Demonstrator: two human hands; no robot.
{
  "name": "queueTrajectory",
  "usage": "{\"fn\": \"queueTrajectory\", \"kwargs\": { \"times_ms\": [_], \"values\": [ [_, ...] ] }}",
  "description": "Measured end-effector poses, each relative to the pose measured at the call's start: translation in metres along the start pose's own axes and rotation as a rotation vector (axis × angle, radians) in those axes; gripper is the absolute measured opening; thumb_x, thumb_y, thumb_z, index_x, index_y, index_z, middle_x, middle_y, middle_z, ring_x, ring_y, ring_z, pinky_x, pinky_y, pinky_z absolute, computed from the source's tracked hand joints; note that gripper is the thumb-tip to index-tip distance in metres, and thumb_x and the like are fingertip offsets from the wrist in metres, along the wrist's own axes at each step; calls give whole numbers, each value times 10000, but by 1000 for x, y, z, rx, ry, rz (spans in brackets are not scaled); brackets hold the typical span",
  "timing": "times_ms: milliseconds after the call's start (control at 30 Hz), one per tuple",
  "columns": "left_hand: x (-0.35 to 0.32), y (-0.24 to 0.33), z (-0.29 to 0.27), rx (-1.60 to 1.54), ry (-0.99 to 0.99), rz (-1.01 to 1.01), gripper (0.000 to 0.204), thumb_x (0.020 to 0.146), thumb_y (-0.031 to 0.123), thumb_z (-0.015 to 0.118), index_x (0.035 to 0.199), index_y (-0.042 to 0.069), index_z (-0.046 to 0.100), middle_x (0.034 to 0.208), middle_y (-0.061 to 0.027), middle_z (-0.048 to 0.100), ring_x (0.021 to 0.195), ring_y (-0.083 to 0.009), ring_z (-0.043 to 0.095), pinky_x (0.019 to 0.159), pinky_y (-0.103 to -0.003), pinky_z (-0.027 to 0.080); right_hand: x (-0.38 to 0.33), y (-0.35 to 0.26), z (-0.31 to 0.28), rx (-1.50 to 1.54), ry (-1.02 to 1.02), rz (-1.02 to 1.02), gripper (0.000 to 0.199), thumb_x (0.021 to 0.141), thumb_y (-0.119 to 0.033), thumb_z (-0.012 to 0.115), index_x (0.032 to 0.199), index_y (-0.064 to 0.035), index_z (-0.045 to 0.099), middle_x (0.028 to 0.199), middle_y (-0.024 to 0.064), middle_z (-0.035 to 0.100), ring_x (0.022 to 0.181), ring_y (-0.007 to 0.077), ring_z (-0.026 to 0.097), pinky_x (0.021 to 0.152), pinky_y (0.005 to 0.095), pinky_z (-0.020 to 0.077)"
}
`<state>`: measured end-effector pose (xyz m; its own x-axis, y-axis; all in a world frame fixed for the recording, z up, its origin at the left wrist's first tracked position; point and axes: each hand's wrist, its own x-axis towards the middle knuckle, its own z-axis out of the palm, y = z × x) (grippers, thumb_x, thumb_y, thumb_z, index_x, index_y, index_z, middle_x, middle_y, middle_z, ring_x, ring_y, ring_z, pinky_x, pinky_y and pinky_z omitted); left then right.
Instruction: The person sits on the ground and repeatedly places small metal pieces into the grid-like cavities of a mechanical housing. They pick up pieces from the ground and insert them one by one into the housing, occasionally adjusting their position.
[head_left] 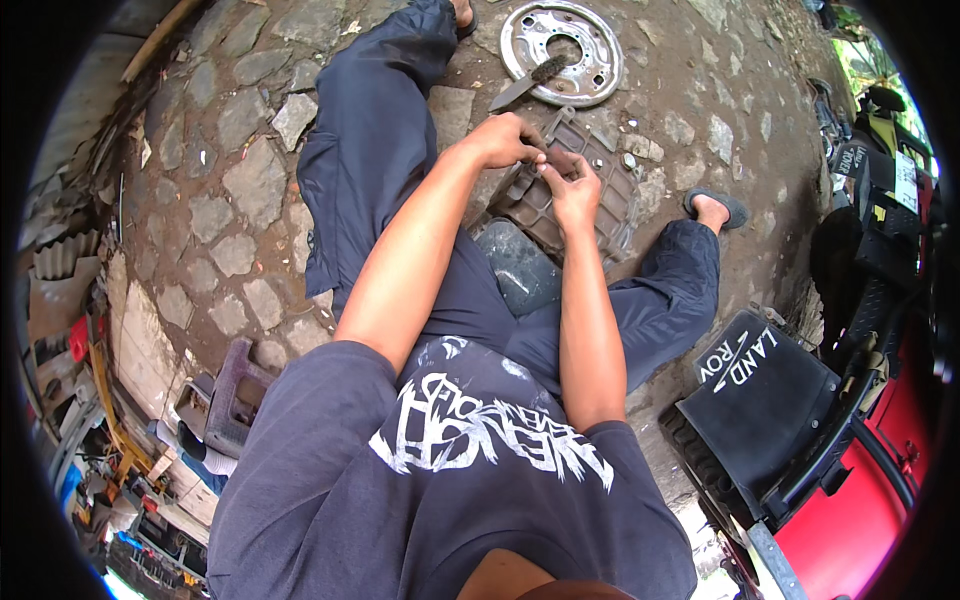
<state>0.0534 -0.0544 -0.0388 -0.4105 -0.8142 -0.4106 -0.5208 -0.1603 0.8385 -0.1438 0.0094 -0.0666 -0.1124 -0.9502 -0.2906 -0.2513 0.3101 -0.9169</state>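
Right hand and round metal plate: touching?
Apart. Head view shows it: the upper edge of the ribbed metal casting is visible in the gap between the right hand and the round metal plate.

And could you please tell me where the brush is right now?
In the head view, the brush is near the top, slightly right of centre, its bristled end over the round metal plate, its handle just beyond the left hand.
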Motion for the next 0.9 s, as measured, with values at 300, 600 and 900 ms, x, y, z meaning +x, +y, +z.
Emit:
{"fn": "queueTrajectory", "kwargs": {
  "times_ms": [300,600,900],
  "values": [
    [0,-42,9,-46,44,-161,374,754,372,939,1057,172,851,970,-103,810,917,-288,764,857,-407,587,-13,-16,12,-383,-5,-129,420,800,-144,897,1185,-56,755,1093,108,816,1034,215,778,927,352,582],
    [-6,-33,23,243,74,110,317,825,251,853,1111,119,816,1031,-197,770,971,-378,748,869,-460,572,-26,-31,8,-412,39,-155,335,828,-91,858,1135,-59,730,1028,133,815,964,260,797,867,369,593],
    [-8,-39,20,298,150,12,267,838,198,815,1092,115,824,989,-217,754,962,-400,742,861,-469,575,-14,-33,18,-498,11,-125,366,789,-183,906,1088,-71,726,992,171,800,965,346,779,837,420,580]
  ]
}}
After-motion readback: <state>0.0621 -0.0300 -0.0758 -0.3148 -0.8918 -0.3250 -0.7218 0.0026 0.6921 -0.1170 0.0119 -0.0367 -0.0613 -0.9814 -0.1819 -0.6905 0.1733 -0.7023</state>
